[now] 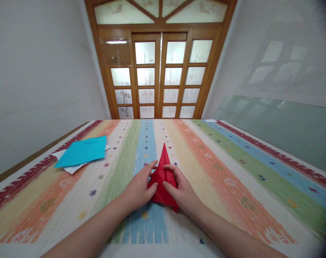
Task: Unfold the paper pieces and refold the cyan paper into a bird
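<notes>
A folded sheet of red origami paper (163, 179) lies near the front of the table, its narrow pointed end facing away from me. My left hand (141, 187) holds its left edge, thumb on top and fingers curled along the side. On the right edge, my right hand (182, 188) grips the paper in the same way, its thumb and fingertips resting on the red surface. Creases run lengthwise along the point. The undersides of the fingers and the bottom layers of the paper are hidden.
A striped, patterned tablecloth (211, 179) covers the table. To the left lies a blue sheet of paper (83, 152) over some white paper (71, 169). A small white piece (210, 120) lies at the far right edge. Wooden glazed doors (160, 75) stand beyond the table.
</notes>
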### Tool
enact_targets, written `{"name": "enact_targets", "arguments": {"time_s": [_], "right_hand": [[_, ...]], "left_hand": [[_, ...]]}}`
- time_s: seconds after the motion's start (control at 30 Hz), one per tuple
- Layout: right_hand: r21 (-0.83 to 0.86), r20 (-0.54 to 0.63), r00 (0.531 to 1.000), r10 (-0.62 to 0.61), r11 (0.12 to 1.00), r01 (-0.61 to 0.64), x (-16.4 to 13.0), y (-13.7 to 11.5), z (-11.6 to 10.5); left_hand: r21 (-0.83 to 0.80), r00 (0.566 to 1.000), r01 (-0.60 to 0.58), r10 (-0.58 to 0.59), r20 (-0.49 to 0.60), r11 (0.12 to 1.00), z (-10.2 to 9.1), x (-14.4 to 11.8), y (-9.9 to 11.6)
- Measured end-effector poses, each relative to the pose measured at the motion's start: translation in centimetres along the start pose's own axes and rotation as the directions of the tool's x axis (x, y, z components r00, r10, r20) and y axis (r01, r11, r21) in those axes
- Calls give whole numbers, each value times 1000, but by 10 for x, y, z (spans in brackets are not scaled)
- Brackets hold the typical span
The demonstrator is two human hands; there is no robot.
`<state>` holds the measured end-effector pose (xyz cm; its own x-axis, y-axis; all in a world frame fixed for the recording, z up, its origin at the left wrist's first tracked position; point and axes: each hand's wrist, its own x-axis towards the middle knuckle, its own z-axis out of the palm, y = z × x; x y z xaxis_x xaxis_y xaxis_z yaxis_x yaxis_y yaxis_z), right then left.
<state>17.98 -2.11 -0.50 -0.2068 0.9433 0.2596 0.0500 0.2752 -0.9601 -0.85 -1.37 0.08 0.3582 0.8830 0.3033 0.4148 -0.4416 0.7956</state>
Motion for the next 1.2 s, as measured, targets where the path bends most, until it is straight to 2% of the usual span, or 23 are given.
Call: {"name": "enact_targets", "arguments": {"time_s": [0.2,0.33,0.47,0.6,0.67,0.77,0.9,0.97,1.03,1.2], "right_hand": [[83,76,997,28,996,-34,-2,-4,3],[113,61,998,30,993,-37,-2,-4,4],[125,62,996,61,990,-69,-1,-3,3],[89,78,994,76,993,-83,-1,-4,0],[61,80,994,75,995,-80,-1,-4,-2],[59,70,994,79,995,-83,-1,-2,-3],[107,61,992,111,987,-117,1,2,-4],[111,45,991,126,985,-130,2,3,-5],[106,24,992,126,986,-128,3,4,-6],[153,30,992,124,980,-127,6,8,-11]], "left_hand": [[35,992,-118,116,55,992,-5,0,10],[22,993,-117,117,27,993,-3,0,9],[-76,998,-13,8,-58,997,-1,2,2],[-269,984,89,-128,-128,959,-1,9,-10],[-388,973,119,-186,-139,914,-2,13,-17],[-557,950,201,-300,-90,806,-4,18,-24],[-657,923,253,-381,-56,710,-6,21,-28],[-652,922,256,-384,-58,714,-7,21,-30],[-598,927,257,-369,-70,759,-8,20,-33],[-229,947,215,-260,-188,949,-14,18,-37]]}}
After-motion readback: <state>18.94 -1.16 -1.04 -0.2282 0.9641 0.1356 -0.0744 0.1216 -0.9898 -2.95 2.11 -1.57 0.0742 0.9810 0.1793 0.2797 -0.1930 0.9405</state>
